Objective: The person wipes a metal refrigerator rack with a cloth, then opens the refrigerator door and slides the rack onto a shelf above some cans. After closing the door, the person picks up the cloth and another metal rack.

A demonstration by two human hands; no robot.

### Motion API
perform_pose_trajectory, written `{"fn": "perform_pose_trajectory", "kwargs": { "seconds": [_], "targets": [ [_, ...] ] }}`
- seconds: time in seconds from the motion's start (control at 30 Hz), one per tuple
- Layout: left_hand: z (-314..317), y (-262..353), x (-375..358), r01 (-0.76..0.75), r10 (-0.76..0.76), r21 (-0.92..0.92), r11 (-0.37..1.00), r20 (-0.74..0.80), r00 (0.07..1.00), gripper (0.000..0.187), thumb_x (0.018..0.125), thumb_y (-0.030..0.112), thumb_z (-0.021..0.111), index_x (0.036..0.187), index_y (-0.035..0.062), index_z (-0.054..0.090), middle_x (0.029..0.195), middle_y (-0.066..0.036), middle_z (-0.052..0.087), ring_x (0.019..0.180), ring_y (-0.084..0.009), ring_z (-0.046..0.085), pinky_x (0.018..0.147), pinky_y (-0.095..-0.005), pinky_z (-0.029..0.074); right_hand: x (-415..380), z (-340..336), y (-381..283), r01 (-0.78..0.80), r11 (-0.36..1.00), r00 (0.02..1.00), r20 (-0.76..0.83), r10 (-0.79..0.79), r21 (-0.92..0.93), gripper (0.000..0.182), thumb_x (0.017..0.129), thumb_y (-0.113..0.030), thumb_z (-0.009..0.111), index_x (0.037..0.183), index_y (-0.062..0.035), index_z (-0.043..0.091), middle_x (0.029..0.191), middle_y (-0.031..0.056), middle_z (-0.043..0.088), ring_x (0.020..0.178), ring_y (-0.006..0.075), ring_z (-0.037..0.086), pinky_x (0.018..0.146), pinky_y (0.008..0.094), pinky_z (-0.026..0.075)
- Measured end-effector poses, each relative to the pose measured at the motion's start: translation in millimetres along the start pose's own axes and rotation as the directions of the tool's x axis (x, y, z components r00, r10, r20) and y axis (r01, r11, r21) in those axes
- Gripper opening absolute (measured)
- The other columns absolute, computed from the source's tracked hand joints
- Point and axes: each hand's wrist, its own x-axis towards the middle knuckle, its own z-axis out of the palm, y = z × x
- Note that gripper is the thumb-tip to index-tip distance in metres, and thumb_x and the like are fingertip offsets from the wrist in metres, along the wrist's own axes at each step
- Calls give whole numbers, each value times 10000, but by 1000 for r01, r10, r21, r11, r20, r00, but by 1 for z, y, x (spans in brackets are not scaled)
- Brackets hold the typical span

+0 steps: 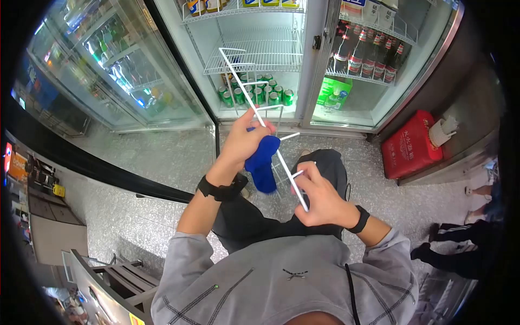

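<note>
A white wire rack (pixel 283 161) with several short prongs is held up at a slant in front of an open fridge. My left hand (pixel 245 135) is closed around its middle with a blue cloth (pixel 264 173), which hangs down beside the rack's long bar. At the near end of the bar, my right hand (pixel 322 199) grips the rack with bent fingers. Beyond the rack's far end, a wire shelf (pixel 254 51) sits inside the fridge. Green cans (pixel 273 98) stand on the fridge floor, partly behind the rack.
The fridge's glass door (pixel 116 70) stands open on the left. Beer bottles (pixel 368 57) line a shelf on the right, above a green carton (pixel 333 91). A red box (pixel 410 145) stands against the right wall. Another person's legs (pixel 460 241) show at right.
</note>
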Motion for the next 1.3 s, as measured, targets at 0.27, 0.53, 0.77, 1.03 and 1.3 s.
{"fn": "perform_pose_trajectory", "kwargs": {
  "seconds": [0.27, 0.53, 0.77, 1.03, 1.3],
  "targets": [
    [-11, -10, 9, -41, 40, 13, 999, 19, 999, 679, 852, 2, 585, 1470, -16, 307, 937, -71, 668, 821, -108, 613, 717, -226, 490, -14, -19, 55, -177, 768, 982, 56, 182, 616, 487, 852, -252, 725, 1256, -86, 510, 1386, 177, 409, 1104, 265, 570, 913, 361, 463],
    [-19, -10, -12, 18, -22, 72, 997, 57, 998, 620, 848, -19, 581, 1439, 7, 392, 950, -45, 658, 835, -91, 590, 749, -224, 465, 27, 29, 189, -723, -400, 428, 820, 379, 562, 1008, 925, -550, 543, 1484, 87, -2, 1419, 375, 336, 1280, 440, 459, 1045, 513, 404],
    [-25, -11, -31, -29, 26, 26, 999, 109, 994, 609, 862, -35, 566, 1443, 12, 390, 936, -38, 650, 826, -79, 579, 756, -221, 451, 64, 108, 183, -874, -413, 92, 923, 373, 254, 1251, 776, -768, 568, 1509, 32, -54, 1492, 345, 190, 1290, 456, 377, 978, 582, 409],
    [-27, -21, -59, -182, 136, 168, 969, 251, 958, 650, 878, -40, 562, 1480, 37, 330, 910, -23, 619, 867, -91, 565, 836, -249, 435, 82, 107, 165, -967, -61, 233, 957, 171, 246, 710, 827, -774, 472, 1215, -186, 569, 1119, 96, 619, 798, 220, 586, 623, 349, 476],
    [-45, -7, -94, -226, 191, 173, 959, 195, 962, 670, 888, -37, 543, 1500, 15, 272, 905, -36, 622, 869, -104, 575, 869, -261, 436, 97, 110, 153, -862, -213, 289, 792, 538, 460, 316, 683, -300, 684, 925, -152, 545, 764, 31, 544, 531, 142, 500, 462, 233, 421]
  ]
}}
